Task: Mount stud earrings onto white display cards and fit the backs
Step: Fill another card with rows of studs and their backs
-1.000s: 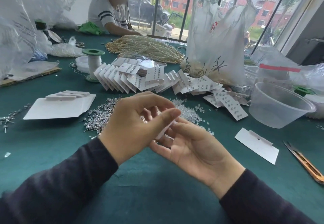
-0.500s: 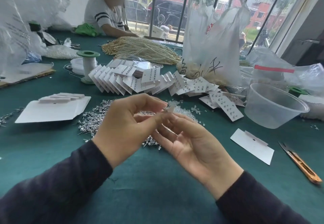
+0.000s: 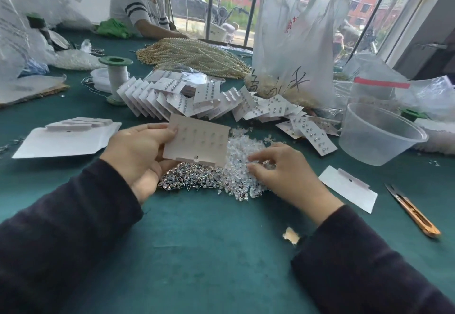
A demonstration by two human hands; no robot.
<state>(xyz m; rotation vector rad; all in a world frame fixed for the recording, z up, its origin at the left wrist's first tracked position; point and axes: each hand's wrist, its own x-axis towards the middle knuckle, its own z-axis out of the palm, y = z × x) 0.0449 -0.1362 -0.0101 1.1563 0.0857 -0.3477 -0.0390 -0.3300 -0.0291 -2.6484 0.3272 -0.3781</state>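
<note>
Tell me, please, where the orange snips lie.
In the head view, the orange snips lie at the right side of the green table, beside a lone blank card.

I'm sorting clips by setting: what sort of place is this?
Probably a small jewellery-packing workshop: a heap of filled earring cards, piles of studs and clear backs, and pearl strands.

left sleeve [image 3: 64,227] — dark navy, long, soft fabric, ends at wrist | right sleeve [image 3: 364,259] — same dark navy, long

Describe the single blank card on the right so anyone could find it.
On the green table, start at the clear plastic tub. In front of it, between the right hand and the orange-handled snips, lies one white card: alone, flat, no studs.
</note>
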